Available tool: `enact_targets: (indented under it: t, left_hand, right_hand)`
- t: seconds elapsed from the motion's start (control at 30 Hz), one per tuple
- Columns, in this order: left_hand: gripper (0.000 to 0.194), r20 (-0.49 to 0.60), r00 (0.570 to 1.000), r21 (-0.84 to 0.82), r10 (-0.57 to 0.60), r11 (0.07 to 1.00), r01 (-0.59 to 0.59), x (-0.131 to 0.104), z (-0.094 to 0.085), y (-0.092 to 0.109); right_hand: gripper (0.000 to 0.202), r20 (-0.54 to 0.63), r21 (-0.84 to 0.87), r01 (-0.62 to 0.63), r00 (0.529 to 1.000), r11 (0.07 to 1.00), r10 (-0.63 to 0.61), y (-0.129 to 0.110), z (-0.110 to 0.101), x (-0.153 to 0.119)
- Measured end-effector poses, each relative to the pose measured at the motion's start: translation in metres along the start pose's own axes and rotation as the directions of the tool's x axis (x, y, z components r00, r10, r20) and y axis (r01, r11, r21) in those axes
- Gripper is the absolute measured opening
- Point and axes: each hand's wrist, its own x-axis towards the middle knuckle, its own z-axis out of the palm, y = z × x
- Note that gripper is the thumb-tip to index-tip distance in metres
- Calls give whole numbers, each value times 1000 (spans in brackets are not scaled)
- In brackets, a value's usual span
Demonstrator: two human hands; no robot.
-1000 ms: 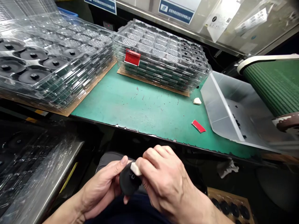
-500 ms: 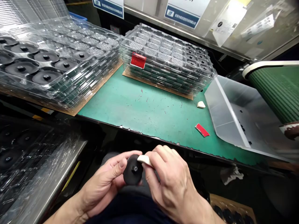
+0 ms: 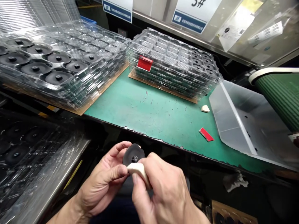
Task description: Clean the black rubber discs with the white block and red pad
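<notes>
Between the fingers of my left hand is a round black plastic disc with a small raised hub at its centre. The disc is tilted, its hub side facing me. My right hand pinches a small off-white block that looks like a piece of eraser or foam. The block lies across the near edge of the disc, close to the left thumb tip, and hides part of the disc. Both hands are in front of the table edge, above my lap.
Clear plastic trays with black discs are stacked on the left. A second tray stack carries a red tag. On the green table lie another white block and a red strip. A translucent bin stands right, beside a green conveyor.
My right hand has brought the white block from the disc's upper right edge down to its near edge. The disc has moved up slightly and turned in my left hand. The camera view has shifted.
</notes>
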Motion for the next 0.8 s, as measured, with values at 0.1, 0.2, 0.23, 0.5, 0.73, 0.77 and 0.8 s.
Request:
enact_targets:
  t: [0.1, 0.2, 0.23, 0.5, 0.73, 0.77, 0.8]
  left_hand:
    - [50, -70, 997, 52, 43, 998, -39, -4, 5, 4]
    - [53, -145, 988, 91, 52, 995, -39, -6, 7, 5]
    - [54, -155, 987, 89, 50, 995, -36, -6, 7, 5]
    - [55, -182, 983, 81, 27, 997, -12, -9, 4, 6]
    - [55, -191, 982, 82, -1, 997, 16, -11, 6, 9]
    - [56, -197, 980, 86, -7, 996, 25, -11, 7, 10]
    - [57, -201, 980, 91, -9, 995, 27, -11, 7, 11]
  right_hand:
    - [16, 10, -44, -52, 999, 998, 52, 1, 5, -5]
    - [16, -2, 2, -62, 998, 998, 62, 4, 7, -8]
    - [14, -11, 35, -34, 999, 999, 35, 6, 8, -8]
    - [18, -2, 4, 42, 999, 999, -42, 15, 7, -5]
    - [20, 45, -43, 63, 997, 997, -61, 17, 6, -4]
    - [19, 61, -33, 105, 993, 994, -103, 17, 6, -5]
    - [18, 83, -30, 132, 988, 991, -129, 17, 6, -6]
